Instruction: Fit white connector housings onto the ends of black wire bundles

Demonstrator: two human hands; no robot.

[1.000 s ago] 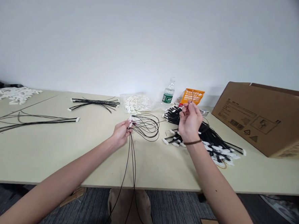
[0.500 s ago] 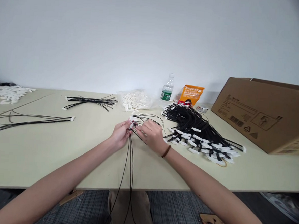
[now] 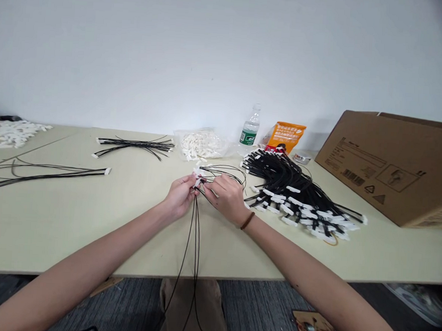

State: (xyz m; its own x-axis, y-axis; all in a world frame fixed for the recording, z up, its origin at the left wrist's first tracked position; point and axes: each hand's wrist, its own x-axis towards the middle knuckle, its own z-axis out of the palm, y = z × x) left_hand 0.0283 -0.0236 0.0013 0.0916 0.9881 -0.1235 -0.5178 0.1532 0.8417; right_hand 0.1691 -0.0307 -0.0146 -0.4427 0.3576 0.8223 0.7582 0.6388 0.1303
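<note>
Between the fingers of my left hand (image 3: 180, 195) is a small white connector (image 3: 197, 182), pinched near the middle of the table. My right hand (image 3: 226, 196) is closed beside it, its thumb and forefinger pinching a thin black wire close to the connector. Several black wires (image 3: 196, 239) hang from the connector over the table's front edge toward my lap. More black wires (image 3: 228, 170) loop out behind my right hand, from white pieces just beyond my left fingertips. The exact fit of wire and connector is too small to make out.
On the right lies a big pile of black wire harnesses (image 3: 290, 189) with white connectors, before a cardboard box (image 3: 389, 171). Behind stand a bag of white connectors (image 3: 202, 143), a water bottle (image 3: 250, 126) and an orange packet (image 3: 286, 135). Wire bundles (image 3: 140, 145) and loose white connectors (image 3: 13, 132) lie left.
My right fingers have shifted slightly at the connector, and both hands keep their grip. The whole view has moved a little; the things on the table lie as before.
</note>
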